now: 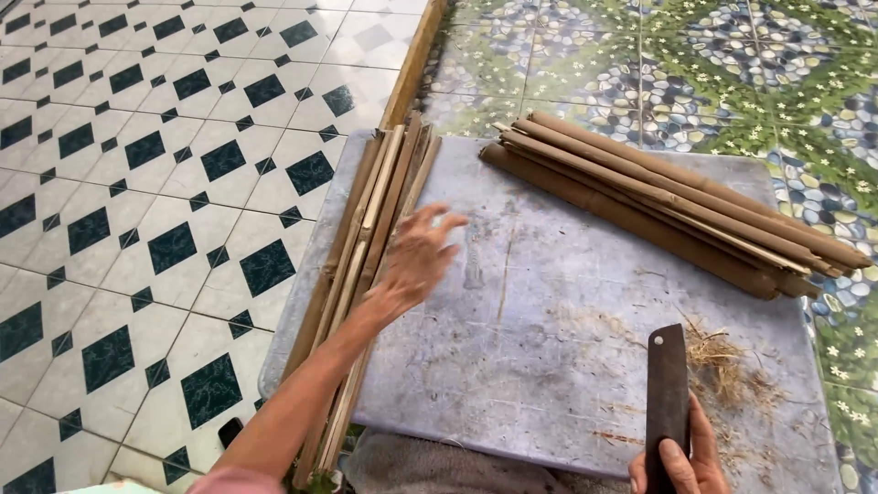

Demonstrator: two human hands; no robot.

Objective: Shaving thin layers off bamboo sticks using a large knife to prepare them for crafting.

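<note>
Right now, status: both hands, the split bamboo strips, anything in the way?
Left hand open, fingers spread over the long split bamboo strips at the grey board's left edge. Right hand grips a dark flat cleaver blade. Brown bamboo pile far side, apart.

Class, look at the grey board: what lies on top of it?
On the grey board: split bamboo strips under the left hand, a bamboo bundle, dry shavings. The blade hides some surface.

Single head-worn view, looking steeply down and forward at close range. The grey bench [549, 320] fills the frame's centre and lower right; tiled floor [137, 183] occupies the left and top.
</note>
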